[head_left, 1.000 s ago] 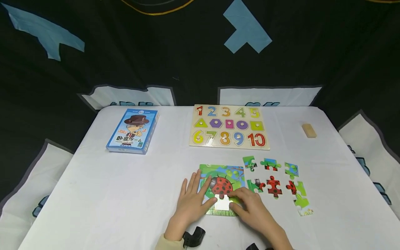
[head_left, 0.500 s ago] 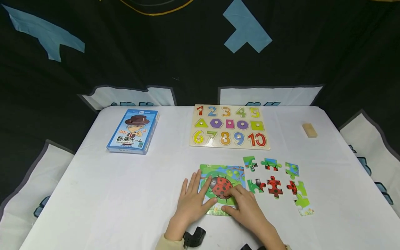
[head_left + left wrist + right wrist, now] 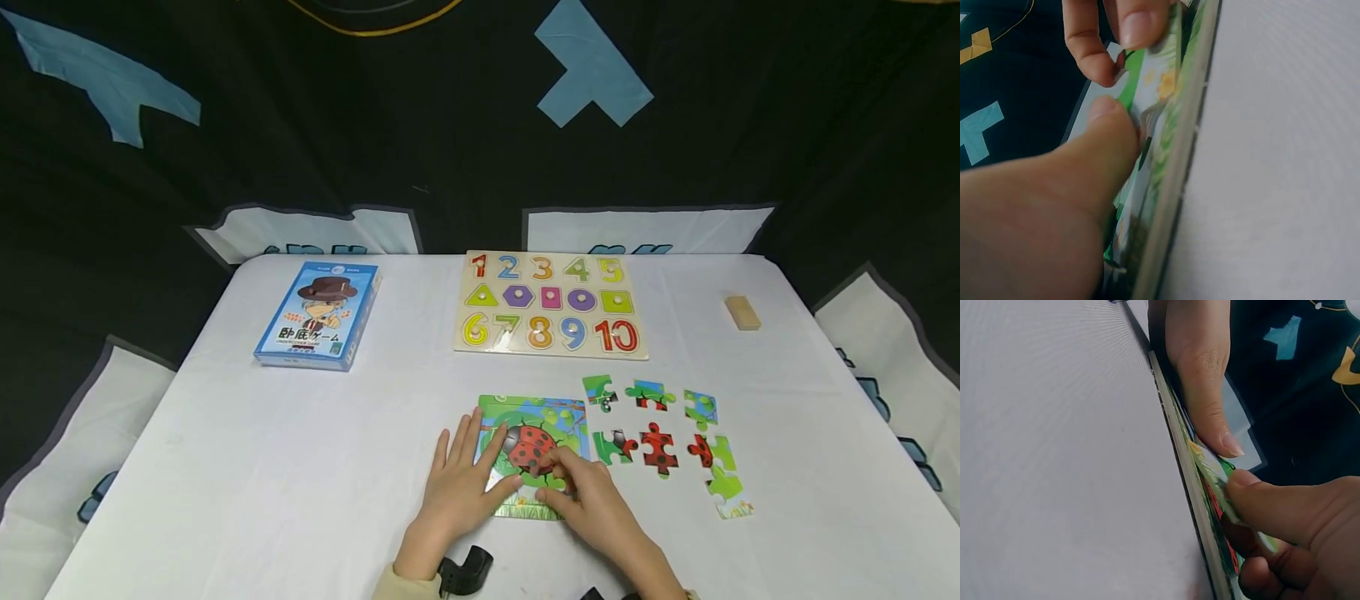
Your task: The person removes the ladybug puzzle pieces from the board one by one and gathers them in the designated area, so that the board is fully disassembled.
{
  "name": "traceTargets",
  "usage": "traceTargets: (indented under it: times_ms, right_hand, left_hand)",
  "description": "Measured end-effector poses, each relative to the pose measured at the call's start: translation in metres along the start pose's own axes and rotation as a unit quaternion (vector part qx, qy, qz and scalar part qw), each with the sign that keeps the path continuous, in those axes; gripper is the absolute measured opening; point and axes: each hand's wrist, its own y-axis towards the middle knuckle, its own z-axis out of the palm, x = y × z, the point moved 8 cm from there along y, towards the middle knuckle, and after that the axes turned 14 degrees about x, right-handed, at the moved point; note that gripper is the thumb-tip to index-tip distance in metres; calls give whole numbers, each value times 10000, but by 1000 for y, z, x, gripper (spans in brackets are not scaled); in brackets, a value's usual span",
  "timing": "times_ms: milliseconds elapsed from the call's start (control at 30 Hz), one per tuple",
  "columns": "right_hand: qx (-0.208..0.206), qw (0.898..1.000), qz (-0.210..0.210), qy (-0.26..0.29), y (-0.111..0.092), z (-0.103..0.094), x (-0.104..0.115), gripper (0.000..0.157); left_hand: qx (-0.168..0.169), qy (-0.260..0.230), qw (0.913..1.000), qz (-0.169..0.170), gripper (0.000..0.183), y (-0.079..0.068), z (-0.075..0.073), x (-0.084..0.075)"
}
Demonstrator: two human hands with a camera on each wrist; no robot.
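Observation:
A ladybug jigsaw puzzle [image 3: 536,408] in its flat frame lies at the front middle of the table. My left hand [image 3: 459,483] rests on the puzzle's left side, fingers straight and spread, thumb over the lower part. From the right, my right hand [image 3: 598,504] pinches a puzzle piece [image 3: 1215,478] between thumb and fingers over the puzzle's lower middle. In the right wrist view that piece tilts up from the frame, its printed flowers and grass showing. The left wrist view has the frame's grassy edge [image 3: 1172,134] beside my left thumb.
Several loose puzzle pieces, among them a red spotted one [image 3: 658,450], lie right of the frame. Behind stands a wooden number board [image 3: 551,342], with a blue game box [image 3: 318,317] at left and a small wooden block [image 3: 742,313] at far right.
My right hand has moved left over the puzzle's lower middle, then slightly back. The white gap seen there earlier is now covered by the piece. The left hand stays put.

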Motion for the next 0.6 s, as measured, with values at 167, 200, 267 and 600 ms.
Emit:
traceTargets:
  times_ms: [167,200,267,600]
  right_hand:
    - [4,9988,25,492,-2,-3,-2,24]
    - [-14,9984,82,564,-3,-5,-4,23]
    - [-66,9975,193,673,-4,-8,-7,22]
    - [-794,9825,977,1371,-28,-39,-43,24]
  left_hand:
    - [-65,-9,10000,70,70,1,-1,-1]
    - [-62,-9,10000,67,71,1,-1,-1]
    - [-76,7,10000,54,72,1,-1,-1]
    - [-16,-9,10000,38,70,1,1,1]
